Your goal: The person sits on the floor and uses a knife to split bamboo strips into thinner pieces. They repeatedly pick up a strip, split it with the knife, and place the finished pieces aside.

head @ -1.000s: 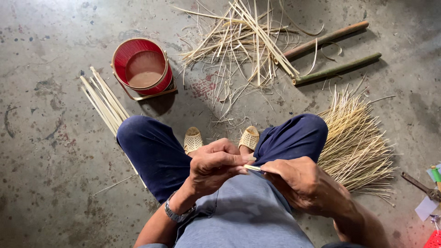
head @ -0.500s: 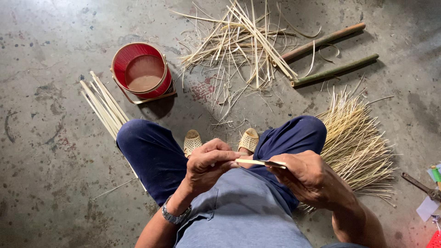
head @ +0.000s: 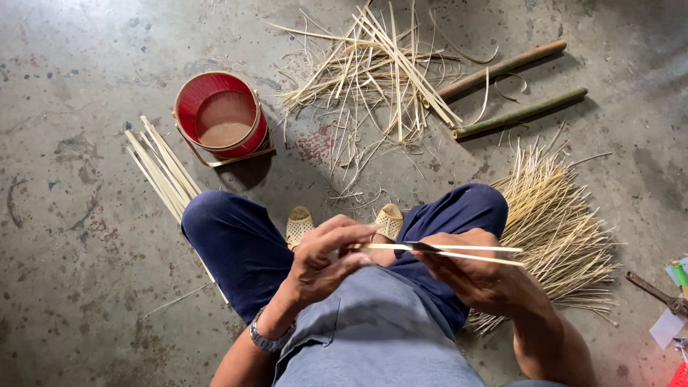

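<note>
Both our hands pinch one strip (head: 444, 249): left hand (head: 326, 261) and right hand (head: 476, 276) closed on it; many thin slivers (head: 555, 229) done, poles (head: 519, 112) left.

Thin pale bamboo strip (head: 444, 250), split lengthwise, held level above lap.

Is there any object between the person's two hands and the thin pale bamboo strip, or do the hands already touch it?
Nothing visible stands between them. The left hand pinches the thin pale bamboo strip at its near end, and the right hand holds it together with a dark blade set into the split, above the blue-trousered knees.
</note>
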